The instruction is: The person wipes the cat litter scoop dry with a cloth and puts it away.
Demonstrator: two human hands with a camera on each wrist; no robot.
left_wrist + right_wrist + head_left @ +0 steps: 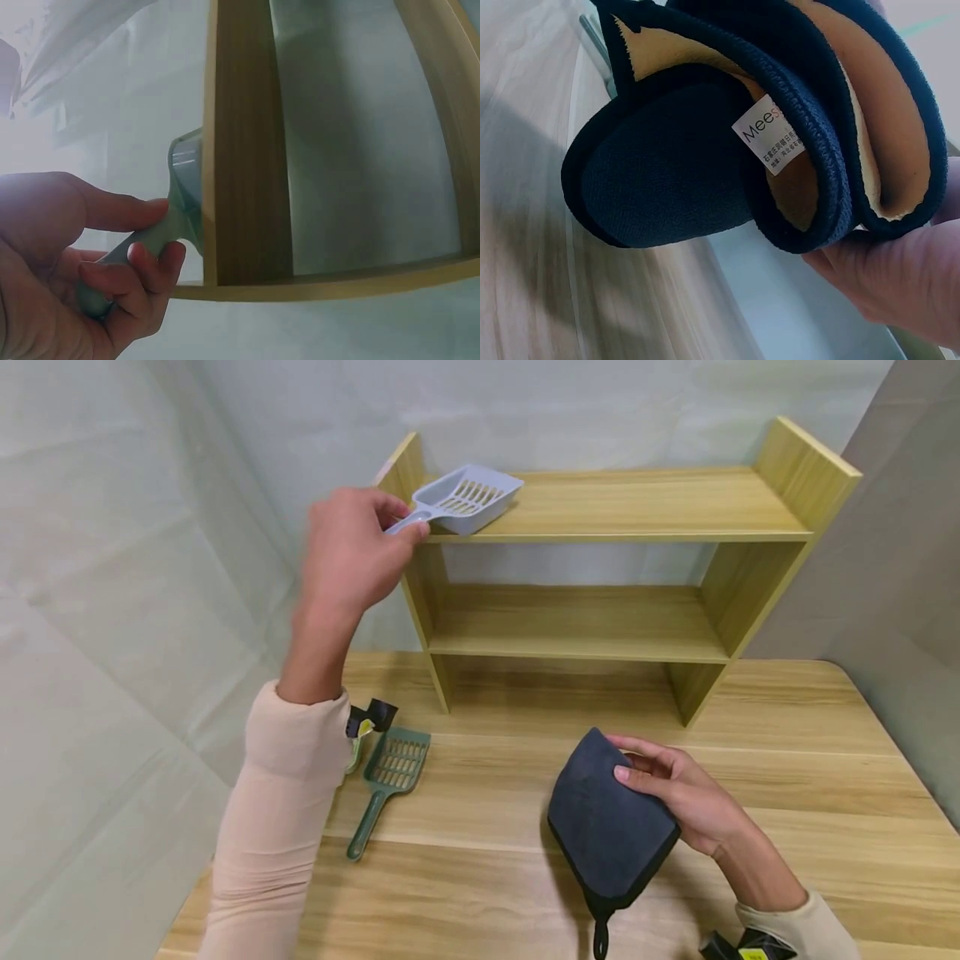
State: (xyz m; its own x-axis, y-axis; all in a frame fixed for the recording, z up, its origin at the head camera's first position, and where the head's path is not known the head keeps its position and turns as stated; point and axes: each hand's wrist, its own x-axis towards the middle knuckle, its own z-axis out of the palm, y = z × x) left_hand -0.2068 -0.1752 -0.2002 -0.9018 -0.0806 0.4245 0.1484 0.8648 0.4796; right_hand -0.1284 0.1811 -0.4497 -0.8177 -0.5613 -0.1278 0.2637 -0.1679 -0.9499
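My left hand (360, 543) pinches the handle of a light grey litter scoop (468, 497) between thumb and fingers. The slotted pan sits at the left end of the top shelf, its handle sticking out past the front left corner. The left wrist view shows the handle (154, 234) between thumb and fingers, with part of the pan hidden behind the side board. Over the table, my right hand (678, 785) grips a folded dark blue cloth item (611, 814) with a hanging loop at its lower end. Up close, its tan lining and white label (771, 135) show.
A wooden shelf unit (577, 620) with two shelves stands at the back of the wooden table (480, 893). On the table's left lies a dark green litter scoop (390, 777). Beside it, a light green thing (354, 758) is mostly hidden by my left sleeve.
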